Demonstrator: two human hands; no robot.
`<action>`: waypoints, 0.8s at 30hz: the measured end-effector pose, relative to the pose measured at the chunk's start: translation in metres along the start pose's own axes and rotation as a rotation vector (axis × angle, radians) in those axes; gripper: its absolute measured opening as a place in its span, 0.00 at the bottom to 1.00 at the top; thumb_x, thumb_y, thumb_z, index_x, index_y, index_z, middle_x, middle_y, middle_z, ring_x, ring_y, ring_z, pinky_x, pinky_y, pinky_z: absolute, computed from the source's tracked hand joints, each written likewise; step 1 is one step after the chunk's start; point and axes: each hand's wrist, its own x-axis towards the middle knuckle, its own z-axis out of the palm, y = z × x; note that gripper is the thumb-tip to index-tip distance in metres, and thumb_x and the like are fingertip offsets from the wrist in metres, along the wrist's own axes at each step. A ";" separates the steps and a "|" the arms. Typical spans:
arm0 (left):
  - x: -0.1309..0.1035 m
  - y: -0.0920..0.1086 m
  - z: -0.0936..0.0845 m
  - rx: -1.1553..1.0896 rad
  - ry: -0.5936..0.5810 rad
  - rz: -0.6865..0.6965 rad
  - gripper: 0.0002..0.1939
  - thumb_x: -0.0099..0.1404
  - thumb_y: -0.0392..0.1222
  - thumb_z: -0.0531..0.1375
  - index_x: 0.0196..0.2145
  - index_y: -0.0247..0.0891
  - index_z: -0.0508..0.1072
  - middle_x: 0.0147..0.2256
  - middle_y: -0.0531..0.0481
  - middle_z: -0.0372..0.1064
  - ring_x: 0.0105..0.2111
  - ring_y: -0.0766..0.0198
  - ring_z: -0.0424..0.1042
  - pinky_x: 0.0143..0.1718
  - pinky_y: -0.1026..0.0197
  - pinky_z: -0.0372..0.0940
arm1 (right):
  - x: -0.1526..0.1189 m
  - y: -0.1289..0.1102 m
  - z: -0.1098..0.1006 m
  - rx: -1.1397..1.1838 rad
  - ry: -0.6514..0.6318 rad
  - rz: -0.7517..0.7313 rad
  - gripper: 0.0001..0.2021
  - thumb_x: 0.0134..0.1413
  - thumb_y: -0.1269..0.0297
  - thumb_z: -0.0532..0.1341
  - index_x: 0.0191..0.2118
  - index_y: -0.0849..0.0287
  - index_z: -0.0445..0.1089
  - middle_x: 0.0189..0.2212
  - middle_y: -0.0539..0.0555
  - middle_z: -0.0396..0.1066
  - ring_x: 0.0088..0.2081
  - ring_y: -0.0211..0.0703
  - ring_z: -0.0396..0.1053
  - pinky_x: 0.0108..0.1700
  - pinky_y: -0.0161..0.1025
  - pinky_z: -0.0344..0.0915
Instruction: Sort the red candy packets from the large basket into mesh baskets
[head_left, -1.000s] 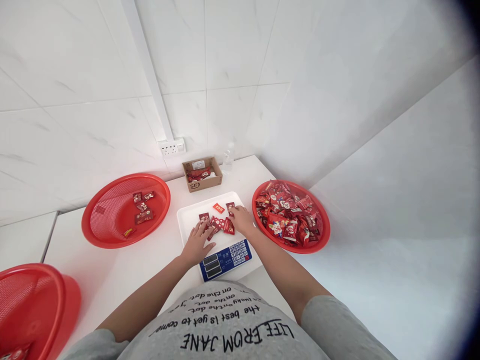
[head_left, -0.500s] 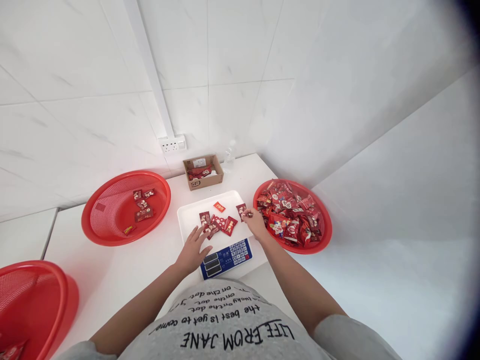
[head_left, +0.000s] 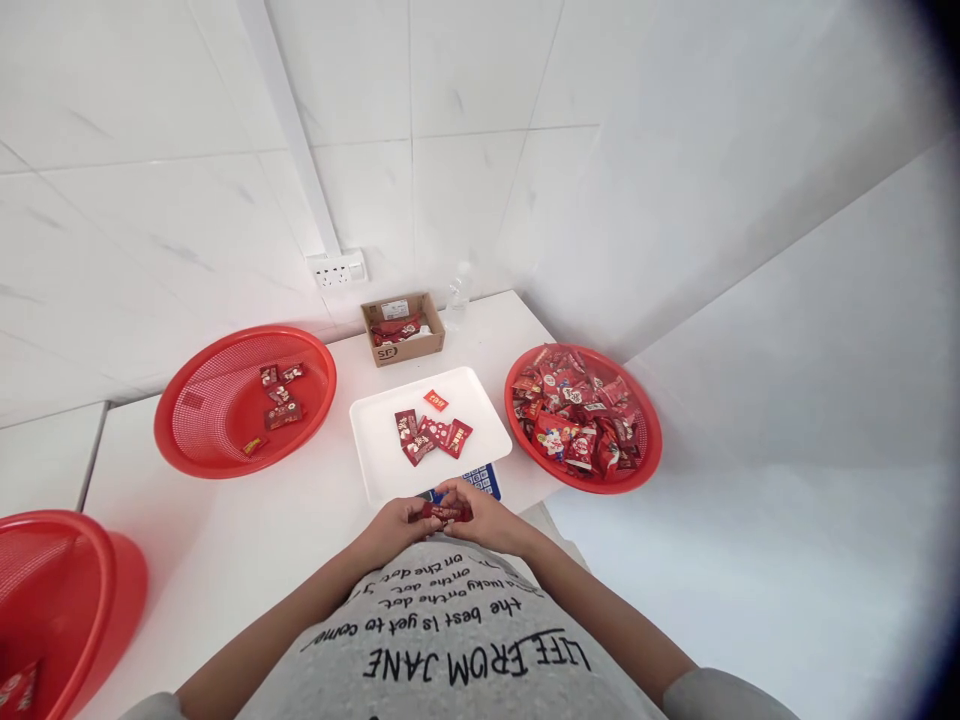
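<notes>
Close to my shirt, my left hand (head_left: 396,527) and my right hand (head_left: 480,516) are together, both closed on a dark red packet (head_left: 448,513) between them. Beyond them a white tray (head_left: 375,470) tops a scale, whose blue keypad (head_left: 482,481) is partly hidden by my hands. Several red packets (head_left: 418,447) lie in a cluster on the tray, with a small bright red packet (head_left: 436,400) apart behind them.
A red basket (head_left: 652,465) heaped with packets is at the right. Another red basket (head_left: 174,440) with a few packets stands left, a third (head_left: 105,610) nearer. Behind the tray are a cardboard box (head_left: 412,349) and a clear bottle (head_left: 457,290).
Both hands have drawn back from the tray toward my shirt and come together. The dark red packet at my right hand has left the tray's right edge and is now between both hands.
</notes>
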 end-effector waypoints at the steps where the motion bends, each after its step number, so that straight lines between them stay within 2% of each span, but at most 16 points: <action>1: 0.001 0.000 0.000 0.019 -0.011 0.011 0.16 0.57 0.51 0.57 0.30 0.34 0.72 0.27 0.51 0.70 0.30 0.62 0.67 0.33 0.62 0.61 | 0.001 -0.002 0.000 -0.070 -0.032 0.002 0.20 0.43 0.67 0.63 0.45 0.55 0.65 0.36 0.50 0.70 0.37 0.42 0.68 0.40 0.37 0.62; 3: 0.002 0.000 -0.001 0.115 0.016 0.036 0.14 0.58 0.50 0.56 0.30 0.35 0.72 0.28 0.51 0.71 0.31 0.61 0.68 0.35 0.61 0.62 | 0.004 -0.006 -0.002 -0.256 -0.072 0.017 0.12 0.46 0.65 0.61 0.39 0.56 0.69 0.32 0.51 0.71 0.36 0.43 0.68 0.39 0.38 0.62; 5: 0.005 -0.001 -0.005 0.253 0.140 0.057 0.14 0.60 0.48 0.54 0.34 0.36 0.72 0.31 0.49 0.71 0.32 0.61 0.69 0.36 0.60 0.63 | 0.009 -0.010 -0.007 -0.423 -0.001 0.045 0.06 0.50 0.64 0.58 0.34 0.57 0.70 0.30 0.52 0.72 0.35 0.44 0.68 0.38 0.38 0.61; 8: 0.010 -0.005 -0.016 0.470 0.354 0.111 0.16 0.62 0.45 0.51 0.45 0.38 0.68 0.43 0.45 0.69 0.42 0.58 0.68 0.43 0.57 0.64 | 0.021 -0.010 -0.021 -0.521 0.251 0.076 0.09 0.53 0.66 0.54 0.39 0.57 0.68 0.36 0.54 0.72 0.39 0.44 0.68 0.40 0.38 0.61; 10: 0.016 -0.009 -0.026 0.637 0.414 0.146 0.19 0.62 0.43 0.52 0.51 0.40 0.64 0.53 0.43 0.61 0.53 0.54 0.60 0.51 0.52 0.59 | 0.029 -0.006 -0.030 -0.517 0.337 0.027 0.12 0.55 0.68 0.53 0.44 0.57 0.65 0.42 0.55 0.71 0.43 0.43 0.68 0.43 0.38 0.60; 12: 0.024 -0.013 -0.035 0.797 0.401 0.148 0.25 0.61 0.42 0.55 0.56 0.43 0.60 0.60 0.43 0.51 0.60 0.49 0.47 0.57 0.47 0.51 | 0.039 0.000 -0.038 -0.521 0.309 -0.033 0.14 0.55 0.69 0.53 0.47 0.57 0.63 0.45 0.55 0.69 0.46 0.43 0.66 0.46 0.38 0.60; 14: 0.035 -0.016 -0.041 0.906 0.353 0.124 0.29 0.59 0.43 0.57 0.58 0.43 0.57 0.62 0.43 0.44 0.62 0.45 0.38 0.58 0.44 0.47 | 0.049 0.005 -0.043 -0.577 0.251 -0.050 0.16 0.54 0.71 0.53 0.49 0.58 0.62 0.47 0.56 0.68 0.48 0.44 0.65 0.48 0.39 0.60; 17: 0.050 -0.017 -0.047 0.992 0.291 0.106 0.31 0.59 0.43 0.58 0.59 0.42 0.56 0.63 0.43 0.41 0.62 0.44 0.38 0.59 0.43 0.46 | 0.062 0.008 -0.050 -0.692 0.246 -0.045 0.18 0.54 0.71 0.53 0.52 0.61 0.61 0.51 0.59 0.64 0.53 0.46 0.61 0.51 0.40 0.58; 21: 0.064 -0.015 -0.052 1.021 0.274 0.133 0.29 0.60 0.44 0.57 0.58 0.43 0.58 0.64 0.44 0.40 0.62 0.46 0.39 0.59 0.45 0.47 | 0.073 0.001 -0.057 -0.789 0.320 -0.039 0.16 0.56 0.70 0.52 0.50 0.62 0.63 0.51 0.60 0.63 0.55 0.46 0.58 0.53 0.42 0.56; 24: 0.067 -0.018 -0.055 1.030 0.265 0.174 0.29 0.60 0.45 0.57 0.58 0.43 0.58 0.64 0.45 0.40 0.62 0.46 0.40 0.59 0.44 0.47 | 0.080 -0.005 -0.054 -0.848 0.331 -0.105 0.15 0.57 0.68 0.52 0.50 0.64 0.63 0.52 0.61 0.64 0.58 0.48 0.53 0.56 0.44 0.53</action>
